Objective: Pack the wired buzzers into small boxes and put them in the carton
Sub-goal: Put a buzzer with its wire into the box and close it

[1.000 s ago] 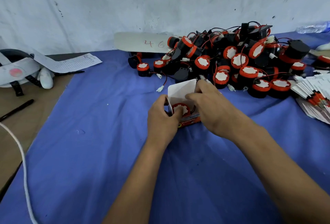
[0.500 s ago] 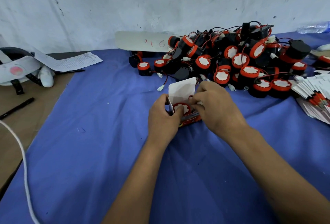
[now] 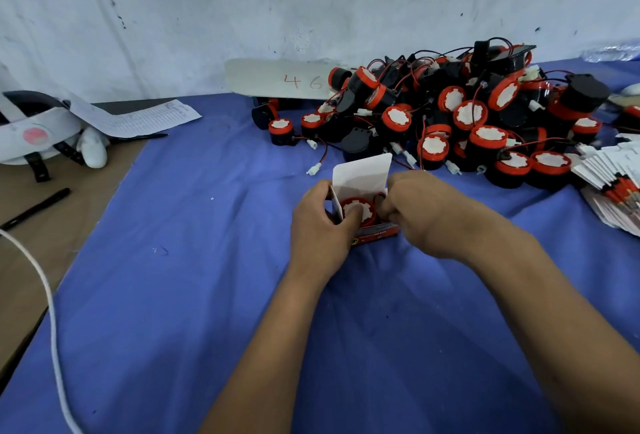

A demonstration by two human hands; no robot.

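Left hand (image 3: 320,222) grips the left side of the small box (image 3: 372,231) on the blue cloth (image 3: 207,295), thumb pressing the buzzer (image 3: 358,210) that sits inside under the raised white flap; right hand (image 3: 420,214) has fingers curled at the box's right edge, what they pinch can't be told. Beyond lies the buzzer pile (image 3: 460,115), flat boxes stack (image 3: 609,188) at right, a card marked 46 (image 3: 277,79) by the wall.

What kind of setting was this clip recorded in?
Most likely a small manual packing bench in a workshop: a heap of loose wired buzzers on a blue cloth, a stack of flat box blanks, and both hands loading one small box.
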